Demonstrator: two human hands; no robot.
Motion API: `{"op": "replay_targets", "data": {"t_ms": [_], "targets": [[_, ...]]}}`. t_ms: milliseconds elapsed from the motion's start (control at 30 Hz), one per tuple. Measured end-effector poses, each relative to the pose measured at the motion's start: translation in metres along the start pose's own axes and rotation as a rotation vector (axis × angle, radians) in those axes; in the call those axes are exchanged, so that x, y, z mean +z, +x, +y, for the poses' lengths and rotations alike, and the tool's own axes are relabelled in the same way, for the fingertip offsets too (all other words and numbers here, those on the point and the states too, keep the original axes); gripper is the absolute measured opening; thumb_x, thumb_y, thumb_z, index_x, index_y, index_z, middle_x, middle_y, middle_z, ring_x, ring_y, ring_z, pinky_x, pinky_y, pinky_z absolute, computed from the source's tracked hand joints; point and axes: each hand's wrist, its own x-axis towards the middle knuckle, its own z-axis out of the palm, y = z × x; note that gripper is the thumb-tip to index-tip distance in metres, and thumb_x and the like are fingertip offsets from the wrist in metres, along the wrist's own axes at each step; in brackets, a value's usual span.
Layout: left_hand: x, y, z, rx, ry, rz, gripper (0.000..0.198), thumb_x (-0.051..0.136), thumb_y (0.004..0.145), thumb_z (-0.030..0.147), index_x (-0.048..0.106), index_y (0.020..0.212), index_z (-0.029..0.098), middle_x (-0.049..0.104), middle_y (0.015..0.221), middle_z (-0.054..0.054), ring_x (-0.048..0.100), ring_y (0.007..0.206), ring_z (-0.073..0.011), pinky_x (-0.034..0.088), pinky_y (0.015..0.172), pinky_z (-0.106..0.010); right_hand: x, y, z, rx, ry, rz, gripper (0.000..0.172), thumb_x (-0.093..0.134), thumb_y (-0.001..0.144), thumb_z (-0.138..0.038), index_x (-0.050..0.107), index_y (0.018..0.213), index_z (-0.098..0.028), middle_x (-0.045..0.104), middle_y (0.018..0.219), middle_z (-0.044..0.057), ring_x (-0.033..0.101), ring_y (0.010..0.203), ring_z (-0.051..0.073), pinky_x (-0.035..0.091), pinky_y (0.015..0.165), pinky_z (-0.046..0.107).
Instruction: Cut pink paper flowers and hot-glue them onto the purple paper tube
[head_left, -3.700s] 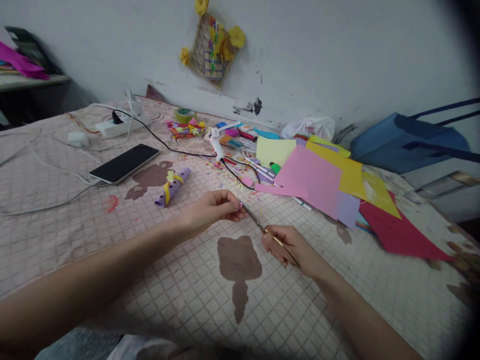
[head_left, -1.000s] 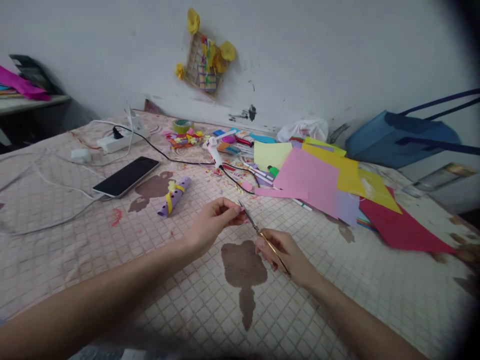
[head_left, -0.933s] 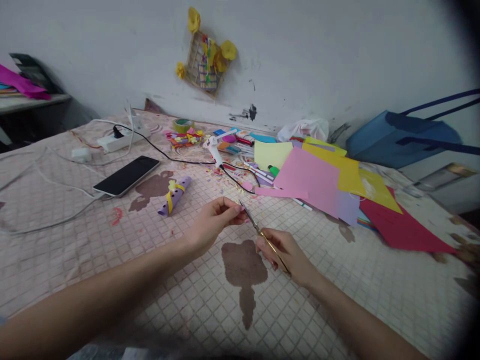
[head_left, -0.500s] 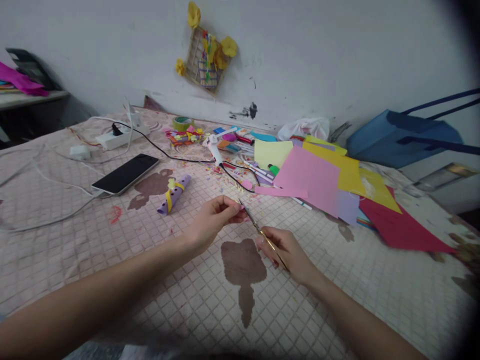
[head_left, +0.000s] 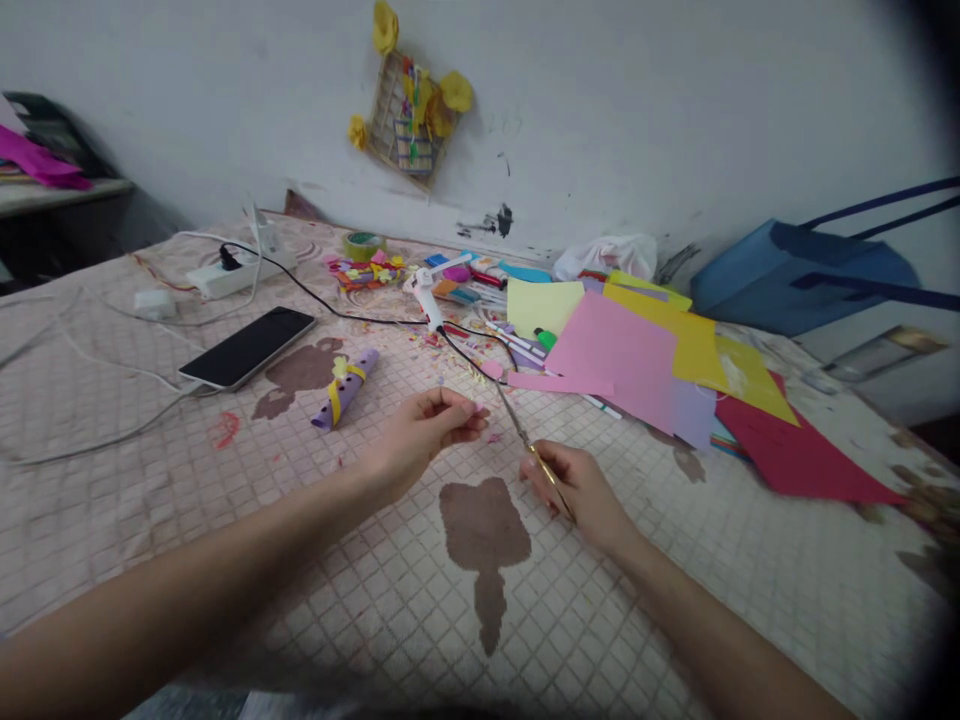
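Observation:
My left hand (head_left: 442, 425) is closed in a pinch on a small piece of pink paper (head_left: 478, 407), mostly hidden by the fingertips. In my right hand (head_left: 570, 485) is a pair of scissors (head_left: 529, 445) with golden handles, its blades pointing away toward the back of the table. The blades look closed and sit just right of the left fingertips, apart from the pink piece. A tiny pink scrap (head_left: 493, 437) shows between the two hands. To the left lies a rolled purple paper tube (head_left: 360, 375) with dark dots, a yellow band and a small yellow flower.
A white glue gun (head_left: 427, 300) with a black cord lies behind the hands. Coloured paper sheets (head_left: 615, 350) are piled at the right. A tablet (head_left: 249, 347), white cables and a power strip (head_left: 232, 277) are at the left. Green tape (head_left: 364, 245) stands farther back.
The scissors and my right hand have shifted slightly right, so the blades are now away from the pink paper. A pink scrap now shows below the left fingertips.

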Motion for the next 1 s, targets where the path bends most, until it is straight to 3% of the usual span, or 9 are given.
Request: {"op": "replay_targets", "data": {"t_ms": [100,200,300,433,533,633,733,867,1000], "targets": [[-0.013,0.010,0.013,0.066,0.059,0.049,0.013,0.068,0.071,0.022,0.059,0.073,0.012,0.066,0.078,-0.003,0.060,0.069,-0.0089,0.047,0.072,-0.024,-0.014,0.006,0.007,-0.042,-0.361,0.157,0.034,0.045,0.083,-0.044,0.049,0.061,-0.018,0.045,0.051,-0.003,0.040,0.048,0.011,0.027,0.047,0.022],[-0.027,0.021,0.022,0.131,0.164,0.059,0.015,0.068,0.071,0.025,0.060,0.075,0.013,0.066,0.079,-0.002,0.060,0.071,-0.0095,0.046,0.073,-0.025,-0.027,0.011,0.015,0.016,-0.744,0.274,0.029,0.050,0.081,-0.043,0.052,0.064,-0.019,0.051,0.051,-0.002,0.044,0.048,0.013,0.023,0.047,0.024],[-0.035,0.025,0.022,0.066,0.281,-0.002,0.017,0.069,0.070,0.026,0.059,0.074,0.013,0.065,0.076,-0.003,0.059,0.069,-0.0101,0.047,0.070,-0.025,-0.036,0.014,0.022,0.035,-0.876,0.290,0.020,0.052,0.080,-0.040,0.060,0.075,-0.022,0.060,0.060,0.000,0.052,0.056,0.017,0.026,0.048,0.024],[-0.030,0.020,0.013,-0.037,0.410,-0.141,0.019,0.067,0.071,0.029,0.061,0.075,0.012,0.065,0.072,-0.004,0.058,0.064,-0.0094,0.046,0.065,-0.024,-0.041,0.015,0.026,-0.107,-0.803,0.354,0.018,0.052,0.082,-0.033,0.063,0.089,-0.021,0.065,0.085,0.005,0.058,0.078,0.021,0.038,0.062,0.029],[-0.022,0.014,0.008,-0.055,0.430,-0.207,0.020,0.068,0.070,0.030,0.061,0.075,0.012,0.065,0.072,-0.004,0.057,0.061,-0.0092,0.046,0.061,-0.023,-0.036,0.014,0.018,-0.236,-0.573,0.362,0.018,0.049,0.084,-0.028,0.063,0.091,-0.019,0.061,0.095,0.008,0.056,0.088,0.022,0.042,0.068,0.030],[-0.018,0.011,0.006,-0.028,0.464,-0.254,0.019,0.067,0.071,0.031,0.062,0.075,0.013,0.063,0.069,-0.003,0.055,0.058,-0.0087,0.044,0.058,-0.022,-0.022,0.013,0.003,-0.226,-0.228,0.195,0.019,0.048,0.085,-0.027,0.063,0.094,-0.019,0.062,0.091,0.007,0.057,0.077,0.017,0.043,0.059,0.026],[-0.018,0.010,0.004,0.005,0.549,-0.303,0.018,0.064,0.073,0.030,0.062,0.075,0.012,0.060,0.064,-0.001,0.053,0.056,-0.0084,0.043,0.055,-0.021,-0.005,0.016,-0.012,-0.209,-0.057,0.054,0.019,0.049,0.086,-0.028,0.064,0.092,-0.018,0.064,0.084,0.004,0.055,0.068,0.014,0.041,0.055,0.023],[-0.019,0.008,0.002,0.039,0.638,-0.319,0.018,0.062,0.074,0.030,0.060,0.075,0.012,0.057,0.060,0.000,0.052,0.055,-0.0089,0.042,0.054,-0.021,0.007,0.024,-0.024,-0.234,-0.018,-0.041,0.017,0.052,0.084,-0.028,0.064,0.085,-0.017,0.063,0.076,0.001,0.054,0.066,0.012,0.039,0.054,0.022],[-0.017,0.006,0.002,0.053,0.661,-0.318,0.017,0.062,0.075,0.029,0.057,0.075,0.012,0.058,0.062,-0.001,0.053,0.057,-0.0100,0.042,0.054,-0.022,0.011,0.029,-0.026,-0.240,-0.069,-0.045,0.012,0.054,0.081,-0.021,0.064,0.077,-0.016,0.061,0.070,0.000,0.052,0.063,0.010,0.038,0.055,0.021]]}}
